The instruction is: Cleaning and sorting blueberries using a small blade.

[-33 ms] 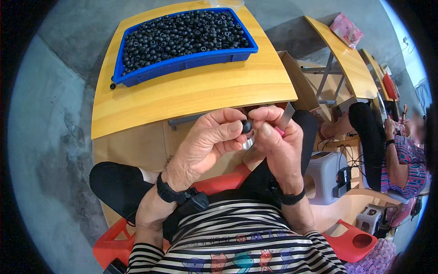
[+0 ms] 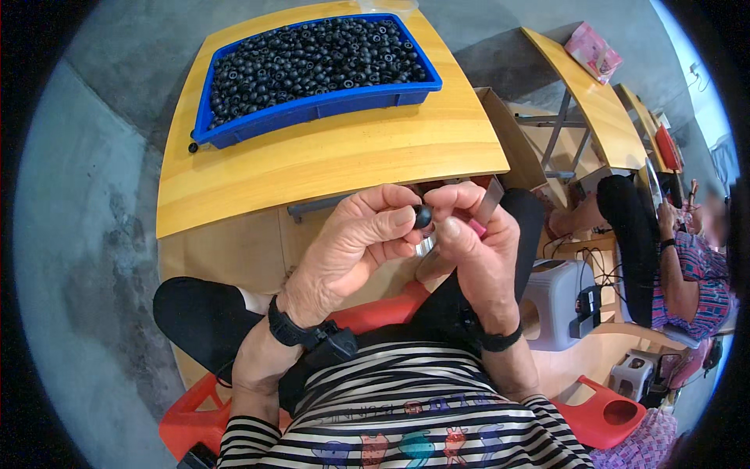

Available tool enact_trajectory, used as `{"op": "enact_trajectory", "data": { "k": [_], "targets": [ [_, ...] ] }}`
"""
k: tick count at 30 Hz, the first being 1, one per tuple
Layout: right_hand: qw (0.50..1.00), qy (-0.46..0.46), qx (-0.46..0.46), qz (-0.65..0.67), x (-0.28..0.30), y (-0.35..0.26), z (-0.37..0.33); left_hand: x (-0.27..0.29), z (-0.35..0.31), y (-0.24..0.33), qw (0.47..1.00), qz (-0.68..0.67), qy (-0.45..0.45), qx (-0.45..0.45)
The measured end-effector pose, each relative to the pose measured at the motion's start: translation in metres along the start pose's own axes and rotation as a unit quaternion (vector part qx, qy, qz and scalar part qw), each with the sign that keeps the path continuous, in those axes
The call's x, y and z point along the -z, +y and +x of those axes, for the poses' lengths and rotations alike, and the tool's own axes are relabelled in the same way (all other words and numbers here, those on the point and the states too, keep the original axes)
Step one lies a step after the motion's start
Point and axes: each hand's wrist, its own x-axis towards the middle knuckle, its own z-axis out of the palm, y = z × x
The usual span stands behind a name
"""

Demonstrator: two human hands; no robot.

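My left hand (image 2: pixel 363 227) pinches a small round black part (image 2: pixel 422 216) between thumb and fingertips, just beyond the table's front edge. Close against it on the other side is my right hand (image 2: pixel 476 242), fingers curled and its tips almost meeting the part. Tucked in the right hand is a flat metal blade with a pink handle (image 2: pixel 490 200), the blade pointing up and away. A blue plastic bin (image 2: pixel 320 108) on the table is heaped with black parts (image 2: pixel 312 66) that look alike.
The yellow wooden table (image 2: pixel 336 176) lies ahead, with one loose black part (image 2: pixel 193 147) beside the bin. A cardboard box (image 2: pixel 512 137) stands at its right. Further right are a grey stool (image 2: pixel 555 301), cables and a seated co-worker (image 2: pixel 687 273). A wall rises at left.
My right thumb has shifted slightly, and more of the pink handle shows. The blade has tilted a little. My left hand and the black part look unmoved.
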Motion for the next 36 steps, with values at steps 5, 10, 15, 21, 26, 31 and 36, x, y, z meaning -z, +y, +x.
{"op": "enact_trajectory", "data": {
  "k": [5, 10, 15, 21, 26, 31, 36],
  "targets": [
    [0.978, -0.010, 0.107, -0.181, -0.005, -0.010, -0.001, -0.004, -0.002, -0.001, 0.999, 0.037, 0.002, -0.022],
    [0.980, -0.033, 0.128, -0.150, -0.001, -0.008, 0.003, -0.006, -0.004, -0.002, 0.998, 0.050, -0.011, -0.026],
    [0.982, -0.048, 0.126, -0.135, -0.003, -0.010, 0.003, -0.004, -0.004, -0.004, 0.999, 0.025, -0.009, -0.026],
    [0.987, -0.034, 0.072, -0.140, -0.003, -0.013, 0.000, -0.002, -0.003, -0.005, 1.000, -0.001, -0.019, -0.007],
    [0.966, -0.036, 0.136, -0.217, 0.009, -0.008, -0.006, -0.003, -0.003, -0.002, 1.000, 0.023, -0.005, -0.010],
    [0.909, -0.056, 0.204, -0.360, 0.012, -0.010, -0.021, -0.007, -0.006, 0.002, 0.998, 0.055, 0.021, -0.003],
    [0.878, -0.055, 0.266, -0.395, 0.008, -0.014, -0.022, -0.007, -0.006, 0.001, 0.998, 0.068, 0.016, -0.004]
  ]
}}
